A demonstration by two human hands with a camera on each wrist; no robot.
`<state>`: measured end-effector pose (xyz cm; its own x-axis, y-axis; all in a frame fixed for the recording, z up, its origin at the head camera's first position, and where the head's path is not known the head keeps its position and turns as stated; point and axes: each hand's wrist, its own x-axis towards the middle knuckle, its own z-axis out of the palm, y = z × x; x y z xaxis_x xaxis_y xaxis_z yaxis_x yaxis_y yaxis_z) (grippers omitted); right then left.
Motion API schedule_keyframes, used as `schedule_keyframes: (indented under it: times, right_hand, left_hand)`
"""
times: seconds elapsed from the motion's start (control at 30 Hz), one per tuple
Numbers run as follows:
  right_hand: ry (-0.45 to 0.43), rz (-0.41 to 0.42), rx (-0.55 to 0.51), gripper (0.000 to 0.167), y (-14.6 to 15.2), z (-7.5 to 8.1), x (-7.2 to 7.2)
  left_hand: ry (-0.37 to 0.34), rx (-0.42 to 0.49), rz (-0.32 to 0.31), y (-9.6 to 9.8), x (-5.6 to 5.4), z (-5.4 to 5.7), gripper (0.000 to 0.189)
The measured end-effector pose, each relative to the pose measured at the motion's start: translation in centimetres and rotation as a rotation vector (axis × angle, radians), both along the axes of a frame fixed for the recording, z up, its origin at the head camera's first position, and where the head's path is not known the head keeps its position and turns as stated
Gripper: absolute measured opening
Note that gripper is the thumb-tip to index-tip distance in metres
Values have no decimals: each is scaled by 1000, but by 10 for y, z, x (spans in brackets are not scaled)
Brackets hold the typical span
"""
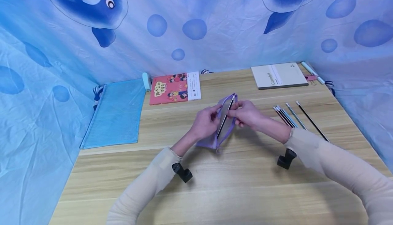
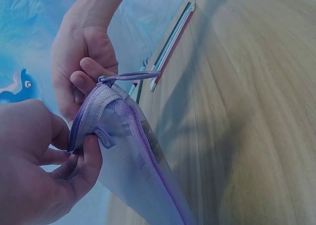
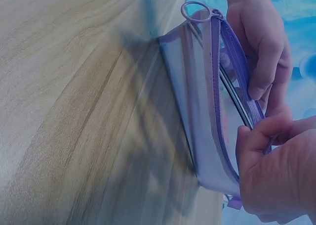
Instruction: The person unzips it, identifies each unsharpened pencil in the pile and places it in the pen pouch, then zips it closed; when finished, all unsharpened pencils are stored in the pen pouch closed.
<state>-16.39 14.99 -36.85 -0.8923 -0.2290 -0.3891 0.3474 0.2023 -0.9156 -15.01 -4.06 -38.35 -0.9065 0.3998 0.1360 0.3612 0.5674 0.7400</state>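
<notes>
A purple-edged mesh zipper pouch (image 1: 208,141) stands on the table with its zip open. My left hand (image 1: 205,124) pinches the pouch's near-left edge between thumb and fingers. A dark pencil (image 1: 226,116) lies slanting inside the pouch mouth, and my right hand (image 1: 247,114) pinches it near its upper part. In the right wrist view the pencil (image 3: 232,94) shows between the zip edges, and the thumb of the right hand (image 3: 279,170) is close against it. The ring zip pull (image 2: 133,76) hangs at one end of the pouch.
Several pencils (image 1: 287,116) lie to the right, near the right forearm. Behind are a red book (image 1: 169,90), a pale notebook (image 1: 279,75) and a light-blue pen (image 1: 313,72). A blue mesh folder (image 1: 115,116) lies at the left, with a light-blue stapler-like item (image 1: 146,81) beside it.
</notes>
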Motion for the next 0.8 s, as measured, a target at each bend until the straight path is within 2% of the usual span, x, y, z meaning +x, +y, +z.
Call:
schedule_keyframes:
  times: [0.33, 0.5, 0.67, 0.8]
  right_hand:
    - [-19, 30, 7, 24, 3, -1, -1]
    - [3, 30, 5, 31, 8, 3, -2]
    - [16, 30, 28, 38, 30, 12, -5]
    - [15, 32, 48, 34, 54, 14, -8]
  left_hand:
    - [-2, 11, -8, 0, 0, -1, 55]
    - [-4, 16, -9, -1, 0, -1, 55]
    - [-9, 26, -11, -3, 0, -2, 54]
    - [-10, 23, -17, -4, 1, -2, 54]
